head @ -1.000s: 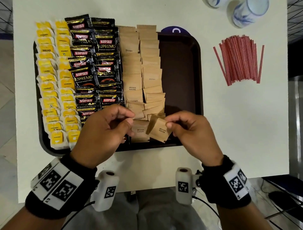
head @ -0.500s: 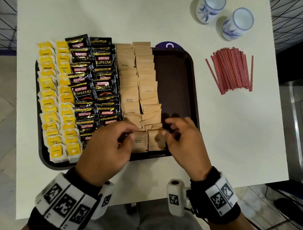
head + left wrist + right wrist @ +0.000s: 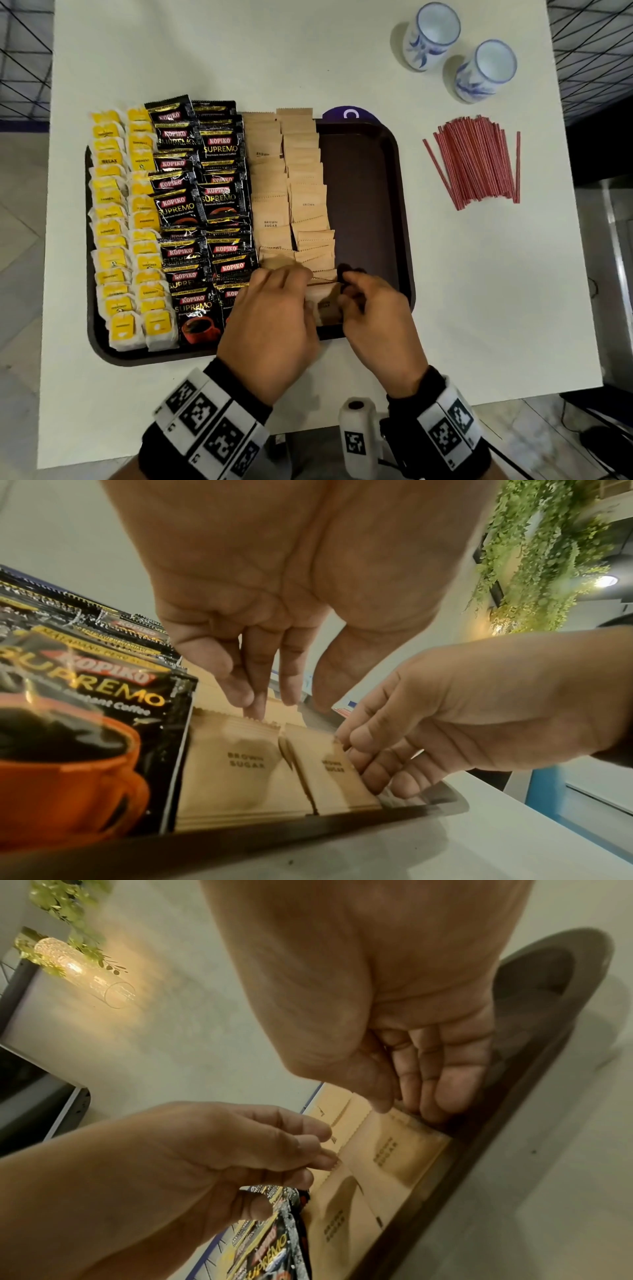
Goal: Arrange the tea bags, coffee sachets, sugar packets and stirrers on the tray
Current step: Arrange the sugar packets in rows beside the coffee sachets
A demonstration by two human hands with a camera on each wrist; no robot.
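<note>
A dark brown tray [image 3: 406, 240] holds two columns of yellow tea bags [image 3: 120, 240], two of black coffee sachets [image 3: 205, 205] and two of brown sugar packets [image 3: 301, 192]. Its right strip is bare. Both hands work at the near end of the sugar columns. My right hand [image 3: 346, 291] pinches the far right corner of the nearest right sugar packet [image 3: 329, 775], which lies flat by the tray's near rim. The straight fingers of my left hand [image 3: 284, 702] touch the top edge of the nearest left packet [image 3: 240, 764], thumb apart. Red stirrers [image 3: 476, 161] lie on the table.
The tray sits on a white table [image 3: 479, 291], and the stirrer pile lies to its right. Two blue-and-white cups [image 3: 431, 34] [image 3: 486, 68] stand at the far right corner. A purple sticker [image 3: 346, 113] peeks out behind the tray. The table's near edge is just below my wrists.
My right hand lowered the tilted sugar packet and laid it flat at the near end of the right column. My left hand moved right onto the neighbouring packet.
</note>
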